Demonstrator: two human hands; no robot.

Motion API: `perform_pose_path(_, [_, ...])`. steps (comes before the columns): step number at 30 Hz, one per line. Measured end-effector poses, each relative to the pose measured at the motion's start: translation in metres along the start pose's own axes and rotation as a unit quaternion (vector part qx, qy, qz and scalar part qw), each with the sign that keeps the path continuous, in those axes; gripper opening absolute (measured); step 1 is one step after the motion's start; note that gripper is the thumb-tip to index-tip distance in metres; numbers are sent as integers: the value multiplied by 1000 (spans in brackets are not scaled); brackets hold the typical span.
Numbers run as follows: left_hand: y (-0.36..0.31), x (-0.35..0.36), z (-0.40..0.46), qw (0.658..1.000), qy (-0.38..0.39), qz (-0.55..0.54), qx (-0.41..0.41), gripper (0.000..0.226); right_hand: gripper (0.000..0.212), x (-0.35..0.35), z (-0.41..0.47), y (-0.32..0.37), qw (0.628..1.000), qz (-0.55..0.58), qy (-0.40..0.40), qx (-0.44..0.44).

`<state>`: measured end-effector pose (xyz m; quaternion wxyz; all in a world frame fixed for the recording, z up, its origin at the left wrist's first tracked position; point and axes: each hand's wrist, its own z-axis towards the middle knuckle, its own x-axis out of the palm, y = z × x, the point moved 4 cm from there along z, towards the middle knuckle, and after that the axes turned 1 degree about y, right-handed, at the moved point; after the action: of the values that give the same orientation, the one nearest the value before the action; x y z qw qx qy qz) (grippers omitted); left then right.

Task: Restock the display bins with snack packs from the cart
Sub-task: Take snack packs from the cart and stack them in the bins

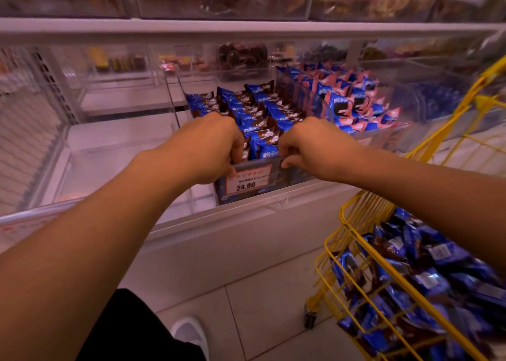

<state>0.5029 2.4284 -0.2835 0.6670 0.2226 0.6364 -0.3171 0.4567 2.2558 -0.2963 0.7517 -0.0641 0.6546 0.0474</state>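
A clear display bin (pixel 247 181) packed with rows of blue-and-brown snack packs (pixel 254 114) sits at the front edge of a white shelf (pixel 232 221), with an orange price tag (pixel 247 180) reading 24.80 on its front wall. Both hands grip that front wall — the left hand (pixel 213 147) curled over its left corner, the right hand (pixel 309 147) curled over its right corner, fingers hooked inside the rim. Just right of it, touching, a second bin holds blue-and-pink packs (pixel 353 106). To the left the shelf compartment (pixel 109 152) lies bare, leaving open room on that side. At the lower right a yellow wire cart (pixel 364 278) stands near the shelf, heaped with more blue packs (pixel 427 278). Pale floor tiles (pixel 260 306) lie below; upper bins are blurred, one tagged 13.80.
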Motion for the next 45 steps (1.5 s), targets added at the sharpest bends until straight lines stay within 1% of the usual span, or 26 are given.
perform_pose_path(2, [-3,-1,-1,1000,9,2,8,18,8,-4,-3,3,1000,3,14,5])
perform_pose_path(4, [-3,-3,-4,1000,11,9,24,13,15,-12,-10,8,999,15,30,8])
perform_pose_path(6, [-2,-4,-8,999,14,14,44,16,34,-24,-25,13,999,-18,26,28])
perform_pose_path(8, [-3,-2,-14,998,4,18,57,21,56,-38,-51,19,990,-100,47,85])
perform_pose_path(9, [-5,-1,-17,998,-12,22,64,23,63,-44,-67,23,979,-141,89,115])
perform_pose_path(11, [-16,-1,-21,994,-62,22,86,22,75,-47,-100,33,950,-175,213,150])
perform_pose_path(13, [-33,-1,-24,988,-93,-11,125,20,65,-40,-125,39,930,-166,298,136])
perform_pose_path(15, [-52,2,-27,977,-88,-57,187,19,40,-29,-136,43,926,-106,344,110])
perform_pose_path(17, [-71,11,-30,965,-71,-83,240,21,23,-18,-131,39,940,-69,320,93])
perform_pose_path(20, [-91,29,-26,962,-9,-85,258,37,19,1,-107,21,968,-39,217,117])
perform_pose_path(22, [-94,39,-20,969,33,-60,236,42,21,7,-91,11,979,6,145,144])
perform_pose_path(24, [-92,41,-16,974,61,-56,210,45,24,6,-81,2,979,64,87,174])
perform_pose_path(25, [-90,40,-15,975,71,-62,199,46,30,5,-77,0,977,85,71,184])
perform_pose_path(27, [-86,33,-15,979,71,-62,179,45,32,5,-71,-4,977,85,74,180])
perform_pose_path(29, [-80,18,-16,986,37,-40,157,35,35,3,-66,-3,980,68,107,154])
perform_pose_path(31, [-65,-3,-19,990,-26,-37,131,25,31,-1,-64,-1,975,64,155,143])
perform_pose_path(33, [-39,-23,-27,992,-81,-59,81,25,26,-8,-59,8,974,18,185,128])
perform_pose_path(34, [-23,-30,-32,991,-104,-65,54,28,25,-13,-56,14,978,-32,173,114])
perform_pose_path(36, [6,-35,-43,992,-115,-57,-5,41,26,-30,-49,34,985,-129,73,89])
perform_pose_path(38, [32,-32,-56,995,-65,-28,-65,64,27,-50,-36,64,988,-147,-36,35])
perform_pose_path(39, [42,-28,-62,995,-30,-19,-91,76,28,-55,-25,78,989,-128,-69,-12])
perform_pose_path(40, [52,-24,-67,993,-1,-22,-117,87,30,-57,-13,93,991,-91,-79,-66])
perform_pose_path(42, [76,-20,-80,982,25,-53,-182,102,42,-50,9,126,984,-4,-22,-179])
perform_pose_path(43, [89,-18,-87,974,36,-63,-216,102,48,-40,18,140,977,10,10,-215])
perform_pose_path(44, [101,-16,-96,967,61,-55,-242,95,50,-28,25,151,972,-1,29,-233])
perform_pose_path(45, [112,-13,-104,960,98,-27,-259,81,47,-15,31,158,971,-23,35,-236])
